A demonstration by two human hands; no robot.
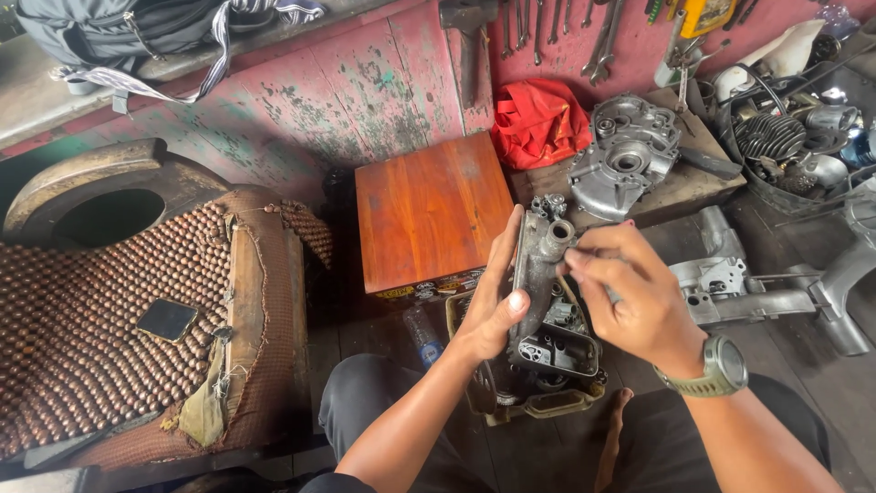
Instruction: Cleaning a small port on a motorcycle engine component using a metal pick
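Two hands, left (495, 306) and right (630, 297), both gripping one grey metal engine part (540, 265) above one parts tray (547, 402).

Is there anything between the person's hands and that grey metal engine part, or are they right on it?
Nothing visible stands between them. The left hand grips the grey metal part from the side, thumb against it, and the right hand has its fingertips at the part's tubular top end. The part is held up above a tray of parts.
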